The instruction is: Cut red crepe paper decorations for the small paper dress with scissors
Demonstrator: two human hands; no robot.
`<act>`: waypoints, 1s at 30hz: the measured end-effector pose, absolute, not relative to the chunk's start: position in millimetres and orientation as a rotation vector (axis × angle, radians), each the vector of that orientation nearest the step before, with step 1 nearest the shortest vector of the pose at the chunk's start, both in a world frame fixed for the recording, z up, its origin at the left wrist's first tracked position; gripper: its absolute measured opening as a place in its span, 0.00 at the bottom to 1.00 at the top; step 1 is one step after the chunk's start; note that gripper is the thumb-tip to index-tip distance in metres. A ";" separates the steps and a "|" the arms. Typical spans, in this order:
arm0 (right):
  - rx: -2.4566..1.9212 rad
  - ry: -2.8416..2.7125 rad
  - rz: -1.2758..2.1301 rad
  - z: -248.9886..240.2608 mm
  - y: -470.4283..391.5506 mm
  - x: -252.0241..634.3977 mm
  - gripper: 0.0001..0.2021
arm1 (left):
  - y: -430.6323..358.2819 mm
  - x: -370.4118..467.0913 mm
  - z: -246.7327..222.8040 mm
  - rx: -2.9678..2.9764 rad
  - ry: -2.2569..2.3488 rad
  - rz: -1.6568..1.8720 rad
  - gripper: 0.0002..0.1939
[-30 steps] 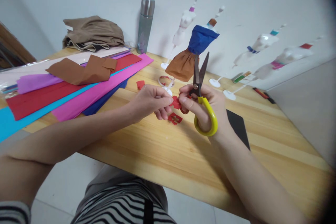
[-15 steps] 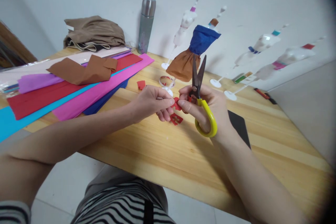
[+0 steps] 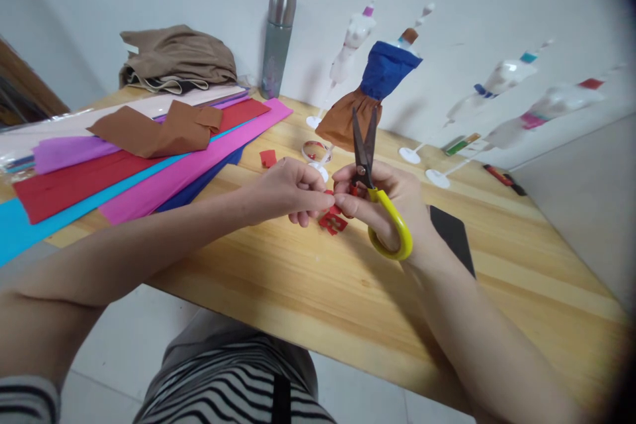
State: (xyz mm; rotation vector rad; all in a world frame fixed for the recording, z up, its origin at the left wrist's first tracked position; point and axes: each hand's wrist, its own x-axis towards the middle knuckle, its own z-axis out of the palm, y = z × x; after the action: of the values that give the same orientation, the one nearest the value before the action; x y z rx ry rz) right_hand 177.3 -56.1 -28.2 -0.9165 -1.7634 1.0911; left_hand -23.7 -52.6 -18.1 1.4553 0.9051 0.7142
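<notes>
Between the fingertips of my left hand [image 3: 293,193] and my right hand [image 3: 392,195] is a small red paper piece [image 3: 334,209], mostly hidden by the fingers. Both hands pinch it, thumbs nearly touching. Yellow-handled scissors [image 3: 364,169] hang on my right hand, blades pointing up and parted, the thumb through one loop. Cut red paper scraps [image 3: 332,222] lie on the table just below the fingers. Another red scrap [image 3: 267,158] lies beyond my left hand.
A small mannequin in a blue top [image 3: 390,71] and brown skirt [image 3: 348,120] stands behind my hands, with several bare white ones around it. Coloured paper sheets [image 3: 199,175], brown paper [image 3: 163,132], folded cloth [image 3: 179,56], a flask [image 3: 278,46], a tape roll [image 3: 318,151] and a black flat object [image 3: 453,238] lie about.
My hands have drawn closer together, covering more of the red piece. The scissors have tilted slightly to the left. The view has shifted a little.
</notes>
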 end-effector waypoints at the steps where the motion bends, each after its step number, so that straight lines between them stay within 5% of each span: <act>1: -0.922 -1.746 1.120 -28.9 -56.2 177.5 0.12 | -52.0 -23.9 -17.3 1.455 0.908 0.705 0.11; 7: -0.930 -1.646 1.146 -30.3 -56.7 177.4 0.14 | -52.1 -22.8 -12.4 1.353 0.905 0.695 0.11; 20: -0.843 -1.524 1.359 -55.2 -71.0 158.5 0.27 | -66.0 -26.5 -6.5 0.813 0.967 1.261 0.07; 30: -0.835 -1.494 1.495 -86.2 -83.8 134.0 0.27 | -69.9 -17.9 -35.0 0.752 0.967 1.289 0.11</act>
State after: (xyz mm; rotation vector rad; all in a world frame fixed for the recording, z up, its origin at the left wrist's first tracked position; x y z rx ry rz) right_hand 134.0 -83.8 -86.2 -0.8347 -1.4936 1.4955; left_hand -17.9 -69.9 -35.0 0.7515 0.9665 1.2893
